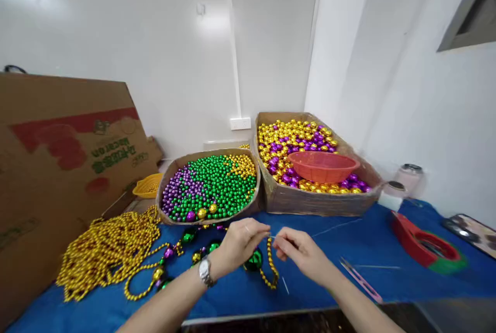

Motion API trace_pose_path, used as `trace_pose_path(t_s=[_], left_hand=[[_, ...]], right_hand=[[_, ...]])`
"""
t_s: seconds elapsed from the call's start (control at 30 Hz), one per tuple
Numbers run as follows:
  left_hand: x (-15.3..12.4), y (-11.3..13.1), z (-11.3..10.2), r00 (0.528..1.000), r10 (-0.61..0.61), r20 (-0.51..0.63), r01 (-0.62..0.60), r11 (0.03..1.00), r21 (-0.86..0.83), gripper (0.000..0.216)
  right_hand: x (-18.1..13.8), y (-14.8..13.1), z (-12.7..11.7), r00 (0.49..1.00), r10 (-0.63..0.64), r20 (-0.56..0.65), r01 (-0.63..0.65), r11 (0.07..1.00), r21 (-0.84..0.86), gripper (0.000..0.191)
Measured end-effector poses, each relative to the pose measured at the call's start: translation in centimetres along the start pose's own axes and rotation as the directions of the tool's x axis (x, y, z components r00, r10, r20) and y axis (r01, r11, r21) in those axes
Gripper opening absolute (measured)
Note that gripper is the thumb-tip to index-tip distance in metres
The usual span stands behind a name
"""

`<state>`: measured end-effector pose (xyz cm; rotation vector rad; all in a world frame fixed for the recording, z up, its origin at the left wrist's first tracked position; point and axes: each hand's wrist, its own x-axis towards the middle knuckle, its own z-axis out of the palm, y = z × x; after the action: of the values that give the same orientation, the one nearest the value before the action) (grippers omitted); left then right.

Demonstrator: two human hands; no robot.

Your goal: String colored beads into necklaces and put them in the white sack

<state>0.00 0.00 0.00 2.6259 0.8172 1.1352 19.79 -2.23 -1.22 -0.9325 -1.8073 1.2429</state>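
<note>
My left hand (238, 244), with a wristwatch on its wrist, is pinched shut on the end of a gold bead strand (271, 266) that hangs down in a loop to the blue table (341, 240). My right hand (300, 251) is pinched too, fingertips meeting the left hand's on a thin thread between them. A large green bead (253, 259) sits on the strand just below my hands. Further green, purple and gold beads (182, 245) of the same string trail left across the cloth.
A heap of gold bead strands (108, 250) lies at left beside a big cardboard sheet (58, 168). Behind stand a box of small beads (211, 186) and a box of larger beads (310, 168) holding an orange basket (323, 166). A red tape dispenser (424, 246) lies right.
</note>
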Motion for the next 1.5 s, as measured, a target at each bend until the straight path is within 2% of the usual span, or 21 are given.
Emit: trace_pose_path(t_s=[0.07, 0.13, 0.2, 0.23, 0.27, 0.33, 0.4, 0.47, 0.53, 0.57, 0.6, 0.67, 0.77, 0.83, 0.93, 1.07, 1.23, 1.3, 1.4, 1.43, 1.5], left_hand=[[-0.7, -0.4, -0.2, 0.999, -0.046, -0.015, 0.047, 0.990, 0.130, 0.015], [-1.5, -0.8, -0.3, 0.989, -0.143, -0.038, 0.148, 0.978, 0.150, 0.017], [-2.3, -1.2, -0.5, 0.952, -0.299, -0.059, 0.303, 0.951, 0.070, 0.022], [-2.6, -1.3, -0.6, 0.916, -0.399, -0.049, 0.397, 0.917, -0.033, 0.025], [-2.9, -1.2, -0.6, 0.865, -0.501, -0.017, 0.490, 0.854, -0.175, 0.027], [-3.2, -0.6, -0.6, 0.749, -0.656, 0.098, 0.606, 0.616, -0.504, 0.028], [-3.1, 0.4, -0.4, 0.675, -0.710, 0.200, 0.570, 0.329, -0.753, 0.025], [-2.7, 1.4, -0.2, 0.653, -0.718, 0.241, 0.469, 0.133, -0.873, 0.023], [-2.2, 2.0, 0.0, 0.653, -0.712, 0.257, 0.395, 0.031, -0.918, 0.023], [-2.1, 2.1, 0.1, 0.662, -0.703, 0.258, 0.375, 0.012, -0.927, 0.023], [-2.0, 2.1, 0.2, 0.679, -0.688, 0.257, 0.369, 0.017, -0.929, 0.022], [-1.9, 1.8, 0.4, 0.725, -0.647, 0.234, 0.379, 0.093, -0.921, 0.022], [-1.8, 1.4, 0.4, 0.796, -0.576, 0.187, 0.400, 0.269, -0.876, 0.025], [-1.6, 1.4, 0.2, 0.833, -0.526, 0.171, 0.394, 0.348, -0.851, 0.027], [-1.5, 1.5, -0.2, 0.866, -0.463, 0.189, 0.393, 0.395, -0.830, 0.030], [-2.6, 1.2, -0.5, 0.865, -0.476, 0.161, 0.386, 0.424, -0.819, 0.031], [-3.2, 1.2, -0.2, 0.818, -0.558, 0.142, 0.419, 0.407, -0.812, 0.028], [-2.3, 1.5, -0.3, 0.814, -0.573, 0.097, 0.398, 0.428, -0.811, 0.026], [-0.2, 2.0, -0.9, 0.821, -0.571, 0.021, 0.331, 0.444, -0.833, 0.024], [0.5, 2.1, -1.1, 0.821, -0.571, 0.011, 0.313, 0.434, -0.845, 0.024], [1.7, 2.2, -1.4, 0.818, -0.574, 0.012, 0.293, 0.399, -0.869, 0.024]], right_hand=[[-0.3, 0.4, -0.4, 0.999, 0.020, -0.051, -0.022, 0.999, -0.039, 0.033], [-0.7, 0.9, -0.6, 0.995, 0.041, -0.087, -0.047, 0.996, -0.070, 0.033], [-1.0, 1.7, -0.6, 0.991, 0.066, -0.114, -0.078, 0.992, -0.101, 0.034], [-1.2, 2.2, -0.5, 0.990, 0.076, -0.116, -0.089, 0.990, -0.107, 0.034], [-1.3, 2.7, -0.2, 0.990, 0.084, -0.110, -0.096, 0.990, -0.106, 0.035], [-1.3, 3.5, 0.3, 0.991, 0.096, -0.092, -0.105, 0.990, -0.099, 0.036], [-1.2, 4.0, 0.9, 0.992, 0.102, -0.077, -0.109, 0.990, -0.093, 0.036], [-1.2, 4.0, 1.2, 0.992, 0.104, -0.070, -0.110, 0.990, -0.091, 0.035], [-1.3, 3.6, 1.3, 0.995, 0.082, -0.062, -0.087, 0.993, -0.077, 0.036], [-1.4, 3.3, 1.2, 0.996, 0.062, -0.062, -0.065, 0.997, -0.041, 0.036], [-1.5, 2.9, 1.2, 0.996, 0.047, -0.070, -0.045, 0.999, 0.030, 0.036], [-1.5, 2.1, 1.2, 0.993, 0.044, -0.113, -0.010, 0.959, 0.283, 0.034], [-0.8, 0.8, 1.4, 0.982, 0.106, -0.157, 0.034, 0.718, 0.695, 0.029], [0.0, 0.1, 1.5, 0.982, 0.112, -0.150, 0.062, 0.562, 0.825, 0.028], [1.0, -0.6, 1.6, 0.987, 0.096, -0.132, 0.068, 0.491, 0.869, 0.025], [0.7, -0.1, 1.9, 0.980, 0.091, -0.176, 0.099, 0.545, 0.833, 0.026], [-0.5, 1.2, 2.2, 0.967, 0.173, -0.188, 0.051, 0.591, 0.805, 0.027], [-0.5, 1.0, 1.9, 0.961, 0.174, -0.216, 0.044, 0.673, 0.738, 0.025], [-0.1, -0.3, 0.9, 0.947, 0.049, -0.318, 0.081, 0.920, 0.383, 0.023], [0.1, -0.8, 0.5, 0.947, -0.007, -0.322, 0.084, 0.971, 0.224, 0.022], [0.3, -1.7, -0.2, 0.955, -0.087, -0.282, 0.083, 0.996, -0.025, 0.026]])
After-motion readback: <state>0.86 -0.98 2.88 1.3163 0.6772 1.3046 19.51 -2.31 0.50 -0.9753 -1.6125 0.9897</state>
